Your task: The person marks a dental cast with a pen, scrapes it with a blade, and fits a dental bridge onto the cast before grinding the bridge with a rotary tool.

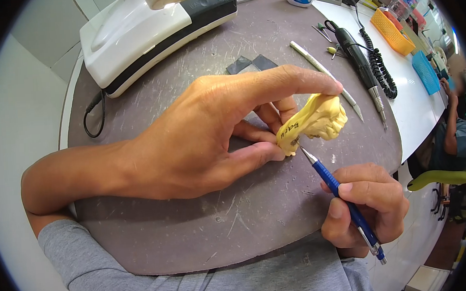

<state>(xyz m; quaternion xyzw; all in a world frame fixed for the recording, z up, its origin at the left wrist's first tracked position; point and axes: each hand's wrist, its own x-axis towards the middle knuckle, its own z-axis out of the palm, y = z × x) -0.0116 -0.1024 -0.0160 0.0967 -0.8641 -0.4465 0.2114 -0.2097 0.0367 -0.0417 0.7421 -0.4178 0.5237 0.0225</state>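
Observation:
My left hand point(200, 137) holds a yellow dental cast point(317, 120) between thumb and fingers above the grey scratched work mat point(222, 226). Dark handwriting runs along the cast's near side. My right hand point(367, 204) grips a blue mechanical pencil point(334, 184). Its tip touches the cast's lower edge beside the writing.
A white and black machine point(151, 30) sits at the mat's far left, with a black cable point(94, 119) trailing off it. A black rotary handpiece point(361, 63) with coiled cord, a white tool point(324, 70) and small burs lie to the right. Orange point(392, 31) and blue point(426, 72) baskets stand on the white table. Another person point(453, 126) sits at far right.

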